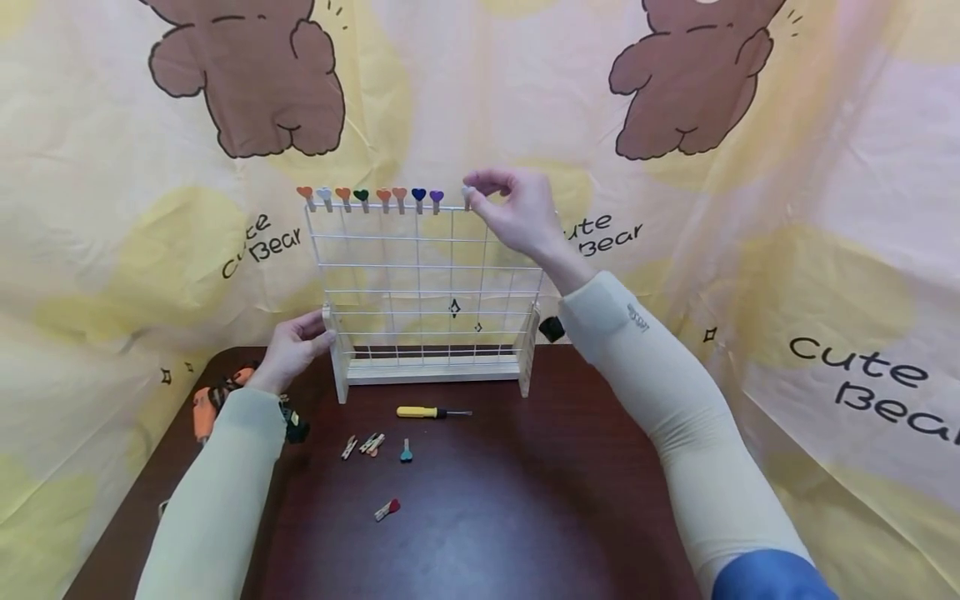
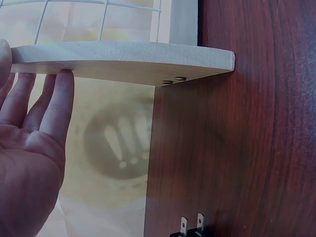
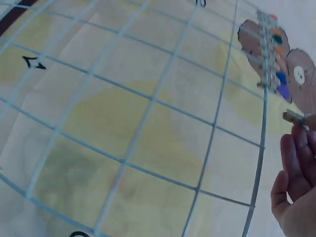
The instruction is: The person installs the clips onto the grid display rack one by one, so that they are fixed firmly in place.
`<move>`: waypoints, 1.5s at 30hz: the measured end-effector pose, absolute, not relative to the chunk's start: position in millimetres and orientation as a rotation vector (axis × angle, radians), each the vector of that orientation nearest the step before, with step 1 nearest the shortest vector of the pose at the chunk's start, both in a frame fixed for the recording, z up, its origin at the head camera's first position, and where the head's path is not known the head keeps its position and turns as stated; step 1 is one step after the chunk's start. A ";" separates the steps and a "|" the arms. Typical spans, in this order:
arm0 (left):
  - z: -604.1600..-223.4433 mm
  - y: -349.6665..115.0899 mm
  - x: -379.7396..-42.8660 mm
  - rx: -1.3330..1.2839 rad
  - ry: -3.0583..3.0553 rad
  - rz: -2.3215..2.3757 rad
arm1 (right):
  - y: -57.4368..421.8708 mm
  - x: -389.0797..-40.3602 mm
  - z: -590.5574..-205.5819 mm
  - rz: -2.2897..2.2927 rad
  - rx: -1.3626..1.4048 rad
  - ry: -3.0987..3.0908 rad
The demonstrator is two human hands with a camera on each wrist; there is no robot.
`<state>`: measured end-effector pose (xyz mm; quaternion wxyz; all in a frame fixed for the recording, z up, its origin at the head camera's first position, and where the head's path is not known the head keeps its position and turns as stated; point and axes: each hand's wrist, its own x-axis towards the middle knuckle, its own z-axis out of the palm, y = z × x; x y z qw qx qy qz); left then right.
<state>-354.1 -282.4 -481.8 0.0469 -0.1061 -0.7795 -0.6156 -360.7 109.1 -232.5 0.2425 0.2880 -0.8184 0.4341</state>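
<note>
A white wire grid rack (image 1: 435,266) stands upright in wooden side supports. My left hand (image 1: 291,350) holds its left wooden support (image 1: 337,358), with the thumb at the edge and fingertips against the outer face in the left wrist view. Several heart-topped mini clothespins (image 1: 362,198) sit in a row along the top wire, from the left corner to past the middle. To the right of the purple one (image 1: 437,198), my right hand (image 1: 517,212) pinches a pale-hearted clothespin (image 3: 295,117) beside the top wire. Whether it touches the wire is hard to tell.
Loose clothespins (image 1: 372,443) lie on the dark table (image 1: 480,517), with a red-hearted one (image 1: 387,509) nearer. A yellow-handled screwdriver (image 1: 420,412) lies before the rack. An orange and black tool (image 1: 204,412) is at the left, and a plug (image 2: 191,228) shows beside the support.
</note>
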 end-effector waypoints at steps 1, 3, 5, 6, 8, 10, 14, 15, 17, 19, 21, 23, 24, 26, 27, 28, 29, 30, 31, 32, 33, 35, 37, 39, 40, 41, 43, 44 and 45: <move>-482.0 -282.2 -354.4 -0.319 -2.378 -1.880 | 109.2 -364.9 -228.8 1.158 0.794 -2.247; -481.9 -281.6 -354.4 -0.312 -2.380 -1.879 | 109.1 -371.8 -223.7 1.135 0.805 -2.294; -481.9 -281.8 -354.3 -0.314 -2.385 -1.876 | 108.8 -376.1 -221.4 1.124 0.809 -2.340; -481.9 -281.9 -354.3 -0.316 -2.383 -1.875 | 108.5 -377.5 -221.1 1.120 0.806 -2.365; -482.0 -282.5 -354.4 -0.325 -2.377 -1.879 | 107.6 -379.6 -221.9 1.116 0.803 -2.398; -481.7 -282.9 -354.0 -0.333 -2.376 -1.872 | 106.6 -380.5 -223.2 1.107 0.804 -2.394; -481.7 -283.2 -353.3 -0.326 -2.376 -1.873 | 105.2 -377.7 -229.1 1.012 0.785 -2.367; -481.8 -283.0 -353.0 -0.317 -2.375 -1.876 | 105.0 -375.3 -232.5 0.965 0.782 -2.338; -482.2 -281.8 -352.7 -0.313 -2.382 -1.877 | 105.3 -368.4 -243.9 0.876 0.802 -2.202; -482.0 -280.9 -351.9 -0.305 -2.388 -1.873 | 103.2 -358.7 -262.5 0.816 0.869 -1.987; -481.7 -280.4 -351.6 -0.307 -2.388 -1.877 | 97.6 -346.8 -287.7 0.806 0.974 -1.795; -481.5 -280.5 -351.9 -0.315 -2.383 -1.883 | 89.2 -334.0 -319.2 0.830 1.118 -1.711; -481.4 -280.6 -352.3 -0.315 -2.377 -1.885 | 84.3 -327.2 -336.2 0.854 1.190 -1.734; -481.3 -280.8 -353.1 -0.316 -2.372 -1.881 | 74.1 -315.5 -374.8 0.912 1.307 -1.881; -481.5 -280.9 -353.6 -0.310 -2.371 -1.877 | 69.6 -309.8 -393.4 0.920 1.352 -1.989; -481.4 -280.7 -353.8 -0.307 -2.372 -1.874 | 65.8 -304.7 -412.0 0.904 1.385 -2.112; -481.3 -280.3 -354.2 -0.302 -2.374 -1.870 | 62.3 -300.5 -429.9 0.862 1.418 -2.229; -481.1 -279.8 -354.3 -0.297 -2.379 -1.867 | 59.1 -297.5 -446.4 0.782 1.452 -2.330; -480.8 -279.9 -354.1 -0.294 -2.386 -1.865 | 56.0 -295.6 -462.7 0.689 1.496 -2.414; -480.8 -280.2 -353.9 -0.294 -2.388 -1.866 | 53.4 -293.2 -475.5 0.582 1.551 -2.473; -480.7 -280.4 -353.6 -0.296 -2.389 -1.871 | 50.5 -291.6 -486.8 0.471 1.609 -2.514; -474.5 -279.2 -349.2 -0.291 -2.393 -1.891 | 44.9 -290.6 -505.8 0.294 1.723 -2.545; -474.7 -279.9 -349.7 -0.287 -2.390 -1.898 | 40.0 -290.2 -519.1 0.200 1.799 -2.563; -474.9 -279.9 -350.1 -0.280 -2.389 -1.899 | 36.4 -290.1 -527.0 0.160 1.846 -2.572; -474.8 -279.6 -350.4 -0.272 -2.389 -1.900 | 35.2 -290.7 -530.0 0.153 1.857 -2.575; -477.1 -280.0 -351.8 -0.272 -2.389 -1.894 | 34.2 -291.1 -532.0 0.151 1.862 -2.575; -480.8 -281.0 -354.3 -0.271 -2.389 -1.887 | 32.5 -292.0 -534.6 0.137 1.865 -2.574; -481.0 -281.2 -354.2 -0.272 -2.389 -1.887 | 31.7 -292.0 -535.0 0.129 1.865 -2.577; -481.1 -281.2 -354.2 -0.273 -2.388 -1.889 | 31.0 -292.0 -535.1 0.123 1.866 -2.582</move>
